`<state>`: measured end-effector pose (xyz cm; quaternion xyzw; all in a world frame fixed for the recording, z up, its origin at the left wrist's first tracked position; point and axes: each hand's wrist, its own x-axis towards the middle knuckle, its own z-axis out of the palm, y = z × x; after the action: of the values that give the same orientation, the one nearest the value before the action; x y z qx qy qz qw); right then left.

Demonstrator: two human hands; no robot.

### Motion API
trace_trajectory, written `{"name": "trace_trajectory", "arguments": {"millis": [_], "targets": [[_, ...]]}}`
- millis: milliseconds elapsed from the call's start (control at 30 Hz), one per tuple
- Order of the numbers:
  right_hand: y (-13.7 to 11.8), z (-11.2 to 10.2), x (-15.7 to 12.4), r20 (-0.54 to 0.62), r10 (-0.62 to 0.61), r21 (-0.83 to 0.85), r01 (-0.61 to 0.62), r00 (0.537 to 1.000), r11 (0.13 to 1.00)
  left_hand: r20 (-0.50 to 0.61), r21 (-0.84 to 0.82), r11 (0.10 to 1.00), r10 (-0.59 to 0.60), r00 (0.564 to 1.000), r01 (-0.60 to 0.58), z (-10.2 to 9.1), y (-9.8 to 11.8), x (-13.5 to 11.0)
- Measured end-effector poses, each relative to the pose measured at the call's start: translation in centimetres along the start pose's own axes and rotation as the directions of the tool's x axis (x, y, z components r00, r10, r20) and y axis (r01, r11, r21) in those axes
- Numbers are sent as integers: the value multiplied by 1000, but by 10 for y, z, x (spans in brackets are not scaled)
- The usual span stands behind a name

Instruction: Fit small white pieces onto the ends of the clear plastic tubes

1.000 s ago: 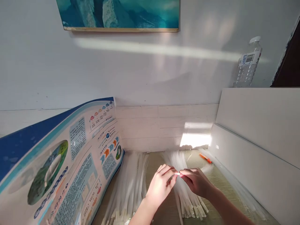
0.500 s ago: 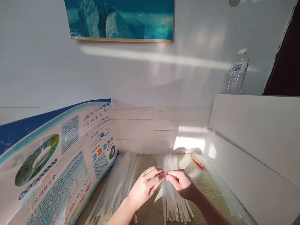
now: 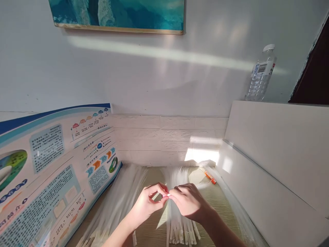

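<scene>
My left hand (image 3: 150, 206) and my right hand (image 3: 186, 202) meet at the fingertips, both pinching a small white plastic piece (image 3: 166, 195) with a pinkish glint. Most of the piece is hidden by my fingers. Beneath my right hand lies a bundle of long white plastic ties (image 3: 180, 223), fanned out at the far end (image 3: 180, 176). Another bundle of white ties (image 3: 115, 202) lies left of my left hand. More white strands (image 3: 238, 212) run along the right panel. An orange marker pen (image 3: 210, 177) lies at the far end of the wood-look tabletop (image 3: 218, 209).
A curved printed poster board (image 3: 51, 161) with a blue edge leans in at the left. White panels (image 3: 269, 144) rise at the right, and a white brick-pattern wall (image 3: 167, 137) stands behind. A plastic water bottle (image 3: 260, 73) stands on the right panel, below a framed teal picture (image 3: 115, 15).
The whole view has swung, so the scene sits further left in the frame. Both hands still pinch the small white piece together, and my left fingers curl a little more.
</scene>
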<state>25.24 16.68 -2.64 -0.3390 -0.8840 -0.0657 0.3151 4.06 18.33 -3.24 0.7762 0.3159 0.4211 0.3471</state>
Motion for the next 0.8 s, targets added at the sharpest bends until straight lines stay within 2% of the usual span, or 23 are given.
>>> {"name": "trace_trajectory", "arguments": {"millis": [133,233,333,433,500,567,633,667,700,733,767,800], "targets": [[-7,-10,4,37,2,14,-3,999,1000,29,176,971,158,987,-161,-6,6,-7],[-14,-24,8,89,50,72,-57,995,996,64,334,891,303,951,-307,-9,5,-13],[-18,-37,13,143,123,133,-142,982,981,89,478,746,484,870,-464,-10,7,-16],[-21,-48,18,162,130,151,-155,978,976,81,587,596,630,773,-548,-9,14,-18],[-27,-55,18,91,78,104,-87,993,991,70,622,550,670,739,-557,-10,19,-20],[-40,-59,9,-108,24,-30,-27,994,999,25,626,548,697,717,-555,-11,21,-22],[-56,-56,-7,-346,34,-143,-89,937,986,-52,610,576,715,698,-544,-13,16,-25],[-65,-51,-17,-424,82,-113,-143,902,983,-90,602,591,719,690,-538,-13,11,-27],[-72,-43,-26,-449,223,8,-245,865,969,-121,593,610,713,691,-526,-12,5,-28],[-77,-33,-33,-413,317,167,-271,854,948,-145,571,639,696,703,-515,-11,0,-30],[-79,-21,-38,-278,427,347,-324,861,880,-162,535,676,671,724,-506,-8,-5,-31],[-79,-10,-40,-98,528,511,-413,843,754,-169,495,712,640,749,-497,-4,-9,-32]]}}
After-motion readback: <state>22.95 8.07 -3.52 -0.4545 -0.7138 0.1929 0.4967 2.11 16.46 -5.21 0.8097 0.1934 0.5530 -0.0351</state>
